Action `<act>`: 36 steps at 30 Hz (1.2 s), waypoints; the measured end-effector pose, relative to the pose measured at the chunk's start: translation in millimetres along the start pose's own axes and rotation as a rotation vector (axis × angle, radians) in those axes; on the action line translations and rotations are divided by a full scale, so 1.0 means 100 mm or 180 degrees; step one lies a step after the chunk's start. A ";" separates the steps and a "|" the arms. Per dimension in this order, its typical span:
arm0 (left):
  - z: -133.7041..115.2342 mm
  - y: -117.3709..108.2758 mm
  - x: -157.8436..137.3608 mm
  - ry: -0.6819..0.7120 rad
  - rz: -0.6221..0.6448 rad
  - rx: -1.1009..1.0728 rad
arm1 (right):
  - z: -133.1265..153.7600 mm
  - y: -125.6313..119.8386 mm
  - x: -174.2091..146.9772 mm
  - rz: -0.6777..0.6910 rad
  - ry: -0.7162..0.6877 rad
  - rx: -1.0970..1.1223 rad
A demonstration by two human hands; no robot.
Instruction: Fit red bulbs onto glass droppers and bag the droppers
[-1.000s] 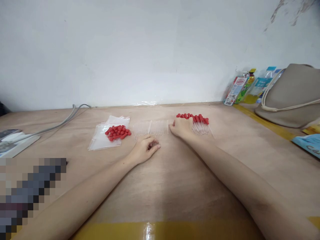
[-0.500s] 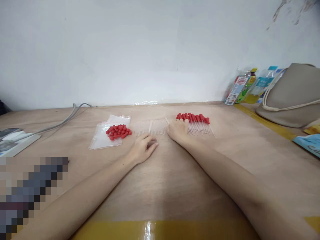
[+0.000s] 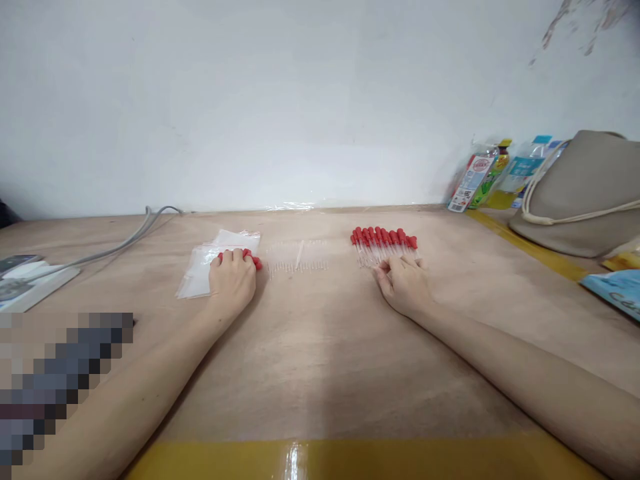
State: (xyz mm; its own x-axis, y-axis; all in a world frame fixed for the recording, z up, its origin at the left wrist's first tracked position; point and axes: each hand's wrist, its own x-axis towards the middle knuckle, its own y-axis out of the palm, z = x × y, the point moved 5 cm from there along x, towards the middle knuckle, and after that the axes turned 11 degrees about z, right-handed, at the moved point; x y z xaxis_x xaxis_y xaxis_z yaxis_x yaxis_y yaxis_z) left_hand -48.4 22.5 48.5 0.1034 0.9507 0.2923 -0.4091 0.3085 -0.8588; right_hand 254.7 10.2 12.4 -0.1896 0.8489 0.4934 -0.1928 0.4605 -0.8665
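Note:
My left hand (image 3: 234, 280) lies over a pile of red rubber bulbs (image 3: 255, 260), its fingers curled down onto them and the fingertips hidden. Under the pile are clear plastic bags (image 3: 193, 277). To the right, a row of clear thin dropper tubes (image 3: 313, 257) lies on the table, one tube slanting across it. Farther right is a row of droppers with red bulbs (image 3: 383, 237), bulb ends toward the wall. My right hand (image 3: 406, 283) rests at their near tips, thumb and fingers bent together. Whatever it may grip is too small to make out.
At the back right, a carton (image 3: 470, 183) and drink bottles (image 3: 520, 173) lean by the wall beside a grey-brown bag (image 3: 590, 193). A blue packet (image 3: 613, 290) lies at the right edge. A grey cable (image 3: 115, 250) runs to a white device (image 3: 37, 283) at left.
My left hand has moved left from beside the clear tubes onto the red bulbs. My right hand has moved right and nearer, from the left end of the red-bulbed droppers to their tips.

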 end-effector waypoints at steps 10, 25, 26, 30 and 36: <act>-0.21 -0.20 -0.12 0.0323 -0.0129 -0.0054 | 0.14 -0.05 0.05 0.0245 -0.0714 0.0797; -0.84 -0.17 -0.23 0.1987 -0.0304 -0.3015 | 0.48 -0.09 -0.04 0.0365 -0.1497 0.1230; -0.84 -0.18 -0.23 0.1987 -0.0352 -0.3046 | 0.49 -0.10 -0.04 0.0388 -0.1495 0.1298; -0.83 -0.21 -0.22 0.1792 -0.0282 -0.3373 | 0.52 -0.11 -0.04 0.0387 -0.1462 0.1565; -0.82 -0.16 -0.21 0.1578 0.0092 -0.3791 | 0.54 -0.09 -0.07 0.0172 -0.1544 0.1516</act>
State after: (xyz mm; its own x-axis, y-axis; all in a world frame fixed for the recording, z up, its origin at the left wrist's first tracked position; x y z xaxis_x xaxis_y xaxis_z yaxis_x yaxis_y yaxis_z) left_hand 30.5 0.1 21.8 0.5366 0.7883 0.3010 0.6129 -0.1189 -0.7812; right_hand 205.7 -13.6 20.8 -0.5995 0.6041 0.5250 -0.5526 0.1621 -0.8175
